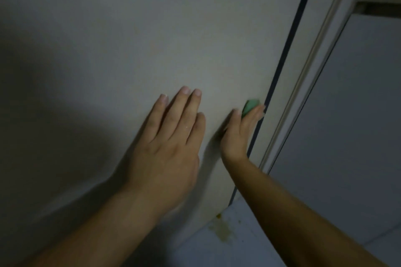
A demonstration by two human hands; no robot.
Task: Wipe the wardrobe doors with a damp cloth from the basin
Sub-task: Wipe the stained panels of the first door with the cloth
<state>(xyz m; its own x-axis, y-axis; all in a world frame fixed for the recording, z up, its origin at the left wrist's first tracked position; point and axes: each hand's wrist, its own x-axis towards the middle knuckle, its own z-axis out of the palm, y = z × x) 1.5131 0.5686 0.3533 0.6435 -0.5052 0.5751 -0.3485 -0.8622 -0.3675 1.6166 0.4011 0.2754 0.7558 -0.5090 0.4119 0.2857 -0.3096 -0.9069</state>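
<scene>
Two hands on one pale wardrobe door point(152, 39). Left hand point(171, 143): flat, fingers straight and close together, palm against the panel. Right hand point(238, 134): blurred, fingers stretched out, pressing one green cloth point(249, 106) to the door's right edge, just beside the dark gap point(288, 50). Near right: floor point(249, 249) with one yellowish stain point(223, 230) at the door's foot.

Green cloth point(250, 107); beige wardrobe door point(152, 39); yellowish floor stain point(223, 228).
</scene>
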